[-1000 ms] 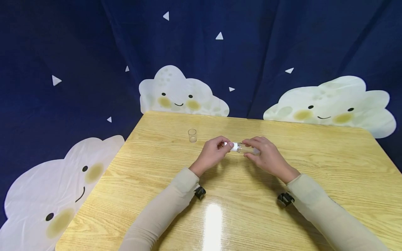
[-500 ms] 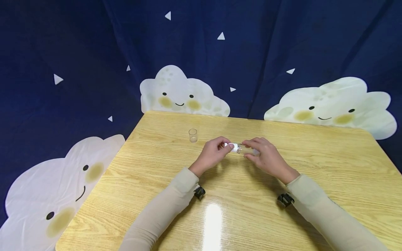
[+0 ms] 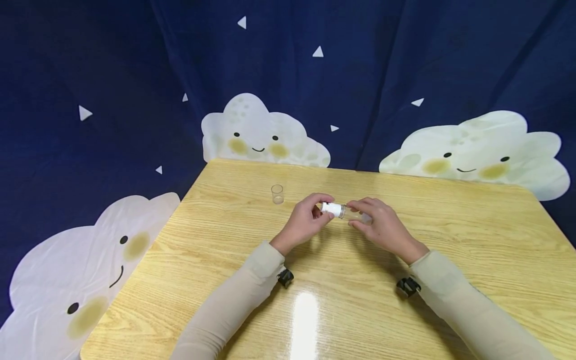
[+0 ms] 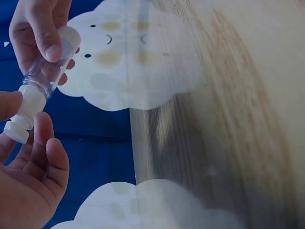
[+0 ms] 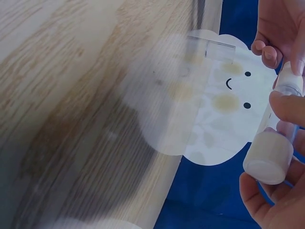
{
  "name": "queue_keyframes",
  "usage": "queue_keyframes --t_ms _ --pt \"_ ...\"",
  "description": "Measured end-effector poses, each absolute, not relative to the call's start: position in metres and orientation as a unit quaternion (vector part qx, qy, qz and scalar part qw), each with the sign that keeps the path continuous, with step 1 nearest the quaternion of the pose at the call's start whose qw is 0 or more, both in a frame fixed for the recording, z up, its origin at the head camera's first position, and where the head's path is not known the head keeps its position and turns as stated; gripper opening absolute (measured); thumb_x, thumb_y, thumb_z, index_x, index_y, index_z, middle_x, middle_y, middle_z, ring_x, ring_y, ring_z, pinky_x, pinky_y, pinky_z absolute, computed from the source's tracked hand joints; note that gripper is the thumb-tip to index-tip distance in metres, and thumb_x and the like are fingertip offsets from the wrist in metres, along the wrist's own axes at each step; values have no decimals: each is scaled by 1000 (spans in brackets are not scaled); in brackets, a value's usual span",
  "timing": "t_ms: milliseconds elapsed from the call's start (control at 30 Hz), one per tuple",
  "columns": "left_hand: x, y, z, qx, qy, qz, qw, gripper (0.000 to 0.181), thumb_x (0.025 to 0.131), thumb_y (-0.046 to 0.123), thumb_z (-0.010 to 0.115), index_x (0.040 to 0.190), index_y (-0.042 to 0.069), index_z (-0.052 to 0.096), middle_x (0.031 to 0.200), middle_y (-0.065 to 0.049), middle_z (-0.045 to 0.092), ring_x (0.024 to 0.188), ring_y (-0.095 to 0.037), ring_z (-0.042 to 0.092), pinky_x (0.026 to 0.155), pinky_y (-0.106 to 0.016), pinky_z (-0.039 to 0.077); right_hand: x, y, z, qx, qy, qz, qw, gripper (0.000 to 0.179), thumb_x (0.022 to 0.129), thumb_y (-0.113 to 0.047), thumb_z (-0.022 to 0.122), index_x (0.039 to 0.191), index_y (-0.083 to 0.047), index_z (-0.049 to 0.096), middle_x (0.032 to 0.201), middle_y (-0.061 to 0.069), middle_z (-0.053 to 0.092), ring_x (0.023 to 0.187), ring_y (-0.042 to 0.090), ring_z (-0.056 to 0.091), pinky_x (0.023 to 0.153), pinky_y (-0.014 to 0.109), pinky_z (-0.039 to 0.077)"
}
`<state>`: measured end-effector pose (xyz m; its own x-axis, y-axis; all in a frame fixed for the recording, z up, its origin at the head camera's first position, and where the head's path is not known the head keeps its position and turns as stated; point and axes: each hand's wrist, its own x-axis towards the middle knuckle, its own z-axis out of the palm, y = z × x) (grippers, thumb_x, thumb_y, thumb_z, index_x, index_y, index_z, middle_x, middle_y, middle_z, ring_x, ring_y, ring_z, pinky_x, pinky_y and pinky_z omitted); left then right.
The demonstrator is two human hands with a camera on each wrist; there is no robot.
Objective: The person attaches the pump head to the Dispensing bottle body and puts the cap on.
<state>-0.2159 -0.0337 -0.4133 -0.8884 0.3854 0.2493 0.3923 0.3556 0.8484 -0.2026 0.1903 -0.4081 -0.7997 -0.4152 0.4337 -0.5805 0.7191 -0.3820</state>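
Note:
A small clear bottle lies sideways in the air between both hands, over the table's middle. Its white cap faces left, held by my left hand between thumb and fingers. In the left wrist view the white cap has a narrower stepped end. My right hand grips the see-through body, thumb on one side and fingers on the other. The bottle's white bottom end shows in the right wrist view. Fingers cover part of the body.
A clear open cylinder, like a small cup or overcap, stands upright on the wooden table, left of and beyond the left hand. Behind the table hangs a dark blue curtain with cloud prints.
My left thumb and fingers have shifted on the white cap, leaving more of it visible. The right hand keeps its grip on the body, and the clear cylinder stays put.

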Motion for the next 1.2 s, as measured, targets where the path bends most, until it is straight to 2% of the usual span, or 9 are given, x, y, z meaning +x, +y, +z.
queue_keyframes --t_ms 133,300,400,467,567,667,833,1200 --pt "-216 -34 -415 -240 -825 -512 0 39 95 15 66 133 12 58 115 -7 62 71 -13 53 61 -19 46 -203 191 -409 271 -913 262 158 39 82 -13 81 119 -6 70 106 12 72 93 27 66 78 44 56" --pt "-218 -34 -415 -216 -833 -510 -12 45 99 30 61 141 16 53 126 -5 60 75 -15 56 65 -24 49 -204 191 -409 266 -914 266 154 38 82 -13 81 119 -6 70 107 12 72 95 28 66 79 45 56" --pt "-220 -34 -415 -182 -841 -509 -16 44 101 41 54 136 15 56 119 -4 64 76 -15 58 65 -25 50 -204 190 -409 265 -914 267 154 38 83 -13 80 118 -6 70 107 12 72 95 27 66 79 45 56" --pt "-221 -35 -415 -168 -841 -514 -24 42 102 45 51 128 15 62 111 -4 67 77 -20 61 65 -26 51 -204 190 -409 265 -914 267 154 38 83 -13 80 119 -6 70 106 12 72 94 27 66 78 45 55" --pt "-221 -36 -415 -161 -831 -531 -46 36 101 44 54 117 14 67 99 -5 71 84 -31 67 66 -26 52 -204 189 -410 267 -914 266 152 38 83 -13 80 119 -7 70 104 11 72 93 27 66 78 44 55" --pt "-222 -36 -415 -163 -821 -544 -61 31 99 38 59 112 11 69 92 -7 72 91 -38 68 66 -24 52 -204 189 -411 268 -914 266 150 39 83 -13 80 119 -7 70 102 10 72 92 26 66 77 43 55" --pt "-222 -35 -416 -169 -818 -546 -60 29 98 32 61 114 8 68 91 -8 72 90 -39 69 64 -22 50 -203 189 -411 269 -915 262 147 39 83 -14 80 120 -7 70 103 11 72 92 26 66 77 43 55" --pt "-220 -35 -416 -173 -818 -546 -62 30 99 31 61 116 8 68 92 -9 71 92 -39 68 64 -23 49 -201 190 -410 268 -917 257 147 39 83 -16 80 119 -7 70 105 11 72 92 27 66 77 44 55"
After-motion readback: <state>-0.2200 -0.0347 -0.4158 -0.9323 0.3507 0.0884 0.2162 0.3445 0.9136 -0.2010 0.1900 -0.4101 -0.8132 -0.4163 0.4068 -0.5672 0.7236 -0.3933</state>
